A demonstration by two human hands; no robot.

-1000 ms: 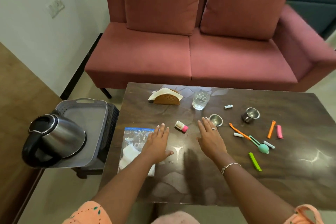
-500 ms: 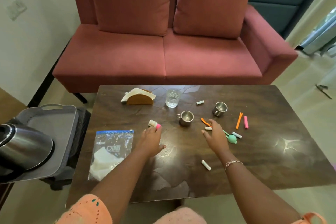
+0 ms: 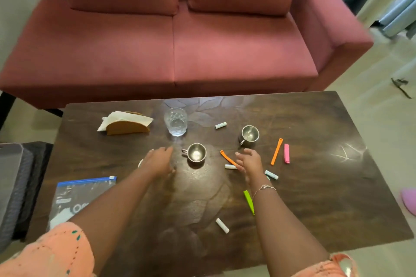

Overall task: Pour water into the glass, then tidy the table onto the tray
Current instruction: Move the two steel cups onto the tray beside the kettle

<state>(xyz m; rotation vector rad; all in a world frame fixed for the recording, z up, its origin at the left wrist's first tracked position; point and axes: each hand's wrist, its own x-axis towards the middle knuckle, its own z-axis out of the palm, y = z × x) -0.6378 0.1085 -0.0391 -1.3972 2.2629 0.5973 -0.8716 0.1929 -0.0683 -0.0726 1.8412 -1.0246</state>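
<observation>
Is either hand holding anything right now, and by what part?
Nothing is held. The left hand is open beside the near steel cup; the right hand is open above an orange clip.

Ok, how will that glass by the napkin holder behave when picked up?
The glass is clear with a dimpled wall: probably fragile, though the dimples may help the hold. It seems partly filled, so likely heavy for its size and apt to spill if tilted.
</observation>
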